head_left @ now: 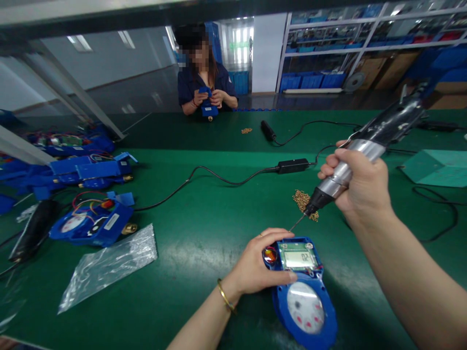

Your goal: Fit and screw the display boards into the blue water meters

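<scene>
A blue water meter (302, 291) with a small LCD screen and a round white dial lies on the green table near the front. My left hand (260, 262) grips its upper left side, fingers curled over the edge. My right hand (359, 182) is closed round a silver and black electric screwdriver (368, 146). The tool slants down to the left and its thin bit ends just above the meter's top edge. A small heap of brass screws (304, 201) lies behind the bit.
More blue meters (91, 221) with loose wires lie at the left, beside a clear plastic bag (109, 265) and a black tool (32, 231). A black cable with an adapter (292, 166) crosses the table. A teal box (436, 167) sits right. A person (206, 78) opposite holds a blue part.
</scene>
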### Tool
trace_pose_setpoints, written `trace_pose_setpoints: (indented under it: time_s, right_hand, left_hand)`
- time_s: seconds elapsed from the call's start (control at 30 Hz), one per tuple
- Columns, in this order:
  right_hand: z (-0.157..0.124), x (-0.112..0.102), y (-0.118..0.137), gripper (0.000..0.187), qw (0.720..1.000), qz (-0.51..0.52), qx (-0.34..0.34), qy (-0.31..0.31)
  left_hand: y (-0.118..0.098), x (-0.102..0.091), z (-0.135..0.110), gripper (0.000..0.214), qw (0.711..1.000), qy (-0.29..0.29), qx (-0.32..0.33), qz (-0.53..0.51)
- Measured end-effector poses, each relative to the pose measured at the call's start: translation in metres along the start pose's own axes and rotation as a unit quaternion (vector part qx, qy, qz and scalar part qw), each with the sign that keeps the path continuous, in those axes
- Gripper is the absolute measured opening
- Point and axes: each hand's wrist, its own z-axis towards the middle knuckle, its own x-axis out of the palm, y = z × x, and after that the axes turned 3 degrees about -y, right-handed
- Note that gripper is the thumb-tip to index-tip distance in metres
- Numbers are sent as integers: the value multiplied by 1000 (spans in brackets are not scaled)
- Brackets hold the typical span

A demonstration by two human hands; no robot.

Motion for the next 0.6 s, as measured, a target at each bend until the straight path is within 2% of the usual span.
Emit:
trace_pose_setpoints:
  time_s: [0.23,0.6]
  right_hand:
    - [0,6,-2,27,1000,12,13,0]
    - [-1,2,-3,31,1000,13,3,-8]
  left_hand:
    - [0,0,-1,67,1000,-1,1,-12]
    - [2,0,-1,68,1000,0,-9,-13]
